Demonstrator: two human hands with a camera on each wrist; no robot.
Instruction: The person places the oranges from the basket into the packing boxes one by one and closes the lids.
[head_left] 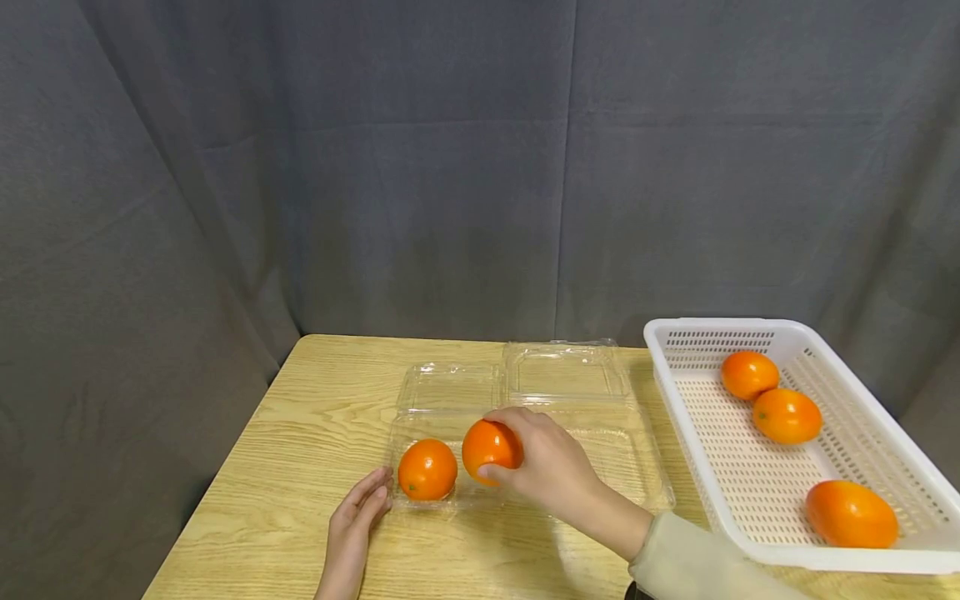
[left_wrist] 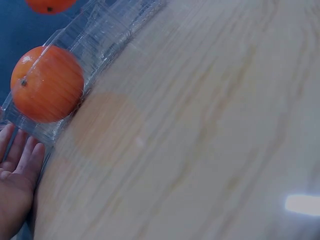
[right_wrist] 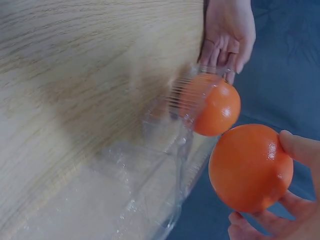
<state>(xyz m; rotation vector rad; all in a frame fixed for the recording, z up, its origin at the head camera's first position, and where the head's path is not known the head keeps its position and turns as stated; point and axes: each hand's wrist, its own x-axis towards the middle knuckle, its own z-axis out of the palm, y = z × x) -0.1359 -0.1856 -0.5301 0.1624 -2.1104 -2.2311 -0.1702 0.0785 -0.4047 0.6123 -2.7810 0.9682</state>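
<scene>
My right hand (head_left: 551, 462) grips an orange (head_left: 487, 446) between thumb and fingers, above the right part of a small clear plastic clamshell box (head_left: 450, 390). In the right wrist view the held orange (right_wrist: 250, 167) is apart from the box bottom. A second orange (head_left: 427, 470) sits inside the left end of that box. At the box's left end is my left hand (head_left: 356, 521), its fingers (left_wrist: 30, 155) nearly straight and touching the plastic wall. The box's lid is folded back, away from me.
Another clear clamshell (head_left: 645, 450), lid open, stands just right of the first. Farther right, a white perforated basket (head_left: 690, 442) holds three oranges, one of them (head_left: 851, 514) near its front. The wooden table (head_left: 277, 467) ends at a grey curtain (head_left: 420, 208).
</scene>
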